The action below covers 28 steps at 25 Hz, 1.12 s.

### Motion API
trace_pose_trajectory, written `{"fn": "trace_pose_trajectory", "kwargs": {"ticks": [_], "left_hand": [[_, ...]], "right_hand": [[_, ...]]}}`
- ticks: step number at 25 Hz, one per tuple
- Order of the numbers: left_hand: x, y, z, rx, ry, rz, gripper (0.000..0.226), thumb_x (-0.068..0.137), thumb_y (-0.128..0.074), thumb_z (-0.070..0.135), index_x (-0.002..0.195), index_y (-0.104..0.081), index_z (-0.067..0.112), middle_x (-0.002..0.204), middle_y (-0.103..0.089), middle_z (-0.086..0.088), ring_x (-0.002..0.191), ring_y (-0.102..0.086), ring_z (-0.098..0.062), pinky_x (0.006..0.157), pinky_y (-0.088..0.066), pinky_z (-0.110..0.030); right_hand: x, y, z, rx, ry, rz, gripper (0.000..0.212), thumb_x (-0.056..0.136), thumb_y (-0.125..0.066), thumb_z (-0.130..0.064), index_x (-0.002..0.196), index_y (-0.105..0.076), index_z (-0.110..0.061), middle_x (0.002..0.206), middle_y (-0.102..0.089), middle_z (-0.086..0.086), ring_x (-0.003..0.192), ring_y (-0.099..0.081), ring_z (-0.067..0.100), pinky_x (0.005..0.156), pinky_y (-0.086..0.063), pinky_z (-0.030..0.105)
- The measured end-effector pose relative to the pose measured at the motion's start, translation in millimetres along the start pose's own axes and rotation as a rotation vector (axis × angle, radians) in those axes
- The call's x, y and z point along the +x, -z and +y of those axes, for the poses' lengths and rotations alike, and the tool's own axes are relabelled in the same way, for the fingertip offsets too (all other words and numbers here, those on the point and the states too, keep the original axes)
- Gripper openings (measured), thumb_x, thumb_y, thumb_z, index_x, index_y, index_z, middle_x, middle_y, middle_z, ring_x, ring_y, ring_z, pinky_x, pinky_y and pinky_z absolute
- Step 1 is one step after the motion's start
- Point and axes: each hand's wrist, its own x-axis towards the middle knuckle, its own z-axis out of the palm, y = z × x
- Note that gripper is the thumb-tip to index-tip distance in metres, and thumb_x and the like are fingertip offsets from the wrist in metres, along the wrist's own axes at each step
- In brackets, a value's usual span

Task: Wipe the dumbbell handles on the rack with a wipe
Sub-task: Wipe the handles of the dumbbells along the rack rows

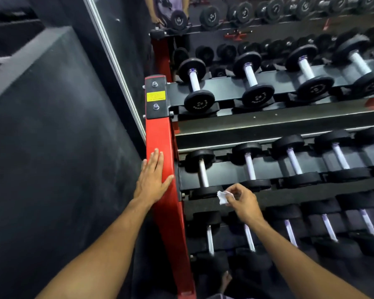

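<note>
The right hand [244,201] is pinching a crumpled wipe [223,197], which is sticking out left of the grip, just beside the leftmost middle-tier dumbbell [203,173]. The left hand [152,175] is resting flat, fingers spread, on the rack [166,212].

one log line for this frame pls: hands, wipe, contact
left hand: flat on red rack upright | right hand: pinching wipe | wipe: beside middle-tier leftmost dumbbell, off its handle
</note>
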Motion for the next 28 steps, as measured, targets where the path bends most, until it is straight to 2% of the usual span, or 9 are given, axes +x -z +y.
{"fn": "trace_pose_trajectory", "kwargs": {"ticks": [2,5,8,10,14,19,25,28], "left_hand": [[39,6,-1,0.004,0.008,0.016,0.086,0.101,-0.048,0.048,0.16,-0.001,0.007,0.167,0.008,-0.008,0.155,0.007,-0.018,0.123,0.009,-0.034],[92,1,-6,-0.026,0.069,-0.006,0.081,0.103,-0.04,0.05,0.16,0.0,0.008,0.168,0.008,-0.009,0.155,0.007,-0.02,0.123,0.01,-0.033],[110,-20,-17,0.05,0.109,0.016,0.079,0.101,-0.024,0.058,0.16,-0.002,0.01,0.168,0.004,-0.007,0.155,0.008,-0.018,0.123,0.015,-0.034],[113,-29,-23,0.088,0.112,0.048,0.079,0.099,-0.022,0.059,0.16,-0.003,0.012,0.168,0.003,-0.004,0.155,0.008,-0.015,0.123,0.015,-0.034],[116,-36,-27,0.091,0.108,0.057,0.077,0.099,-0.026,0.055,0.16,-0.007,0.012,0.169,0.001,-0.003,0.155,0.006,-0.013,0.125,0.01,-0.036],[118,-36,-27,0.084,0.106,0.067,0.077,0.099,-0.03,0.053,0.16,-0.012,0.01,0.169,-0.004,-0.005,0.155,0.002,-0.014,0.126,0.002,-0.041],[119,-36,-29,0.11,0.101,0.082,0.076,0.099,-0.031,0.051,0.16,-0.014,0.008,0.169,-0.005,-0.007,0.155,0.001,-0.016,0.127,-0.003,-0.045],[120,-37,-29,0.106,0.097,0.082,0.076,0.099,-0.033,0.05,0.16,-0.014,0.008,0.169,-0.006,-0.007,0.156,-0.001,-0.017,0.126,-0.005,-0.046]], "right_hand": [[21,3,2,-0.085,0.013,0.003,0.015,0.081,-0.074,-0.038,0.077,-0.065,-0.026,0.077,-0.07,-0.008,0.073,-0.067,0.009,0.065,-0.054,0.03],[61,3,2,-0.163,0.011,0.02,0.01,0.082,-0.072,-0.018,0.079,-0.068,-0.027,0.081,-0.071,-0.012,0.077,-0.064,-0.001,0.072,-0.048,0.022],[101,-10,9,-0.131,-0.035,0.015,0.008,0.086,-0.069,-0.019,0.086,-0.072,-0.026,0.091,-0.068,-0.011,0.087,-0.063,0.0,0.079,-0.046,0.017],[131,-21,22,-0.163,0.005,0.006,0.011,0.088,-0.067,-0.014,0.091,-0.073,-0.022,0.094,-0.066,-0.008,0.088,-0.063,0.005,0.079,-0.044,0.013],[173,-50,48,-0.29,0.062,-0.029,0.014,0.088,-0.065,-0.006,0.097,-0.074,-0.009,0.096,-0.065,0.004,0.087,-0.064,0.018,0.082,-0.049,0.026],[210,-73,50,-0.372,0.087,-0.105,0.014,0.088,-0.064,-0.006,0.096,-0.073,-0.014,0.094,-0.059,-0.001,0.079,-0.062,0.018,0.077,-0.051,0.03],[237,-96,56,-0.442,0.124,-0.008,0.014,0.083,-0.067,-0.008,0.095,-0.068,-0.014,0.092,-0.062,0.004,0.093,-0.056,0.026,0.083,-0.048,0.038],[247,-106,57,-0.367,0.086,0.003,0.014,0.083,-0.068,-0.006,0.095,-0.071,-0.01,0.093,-0.063,0.007,0.087,-0.06,0.025,0.079,-0.05,0.037]]}}
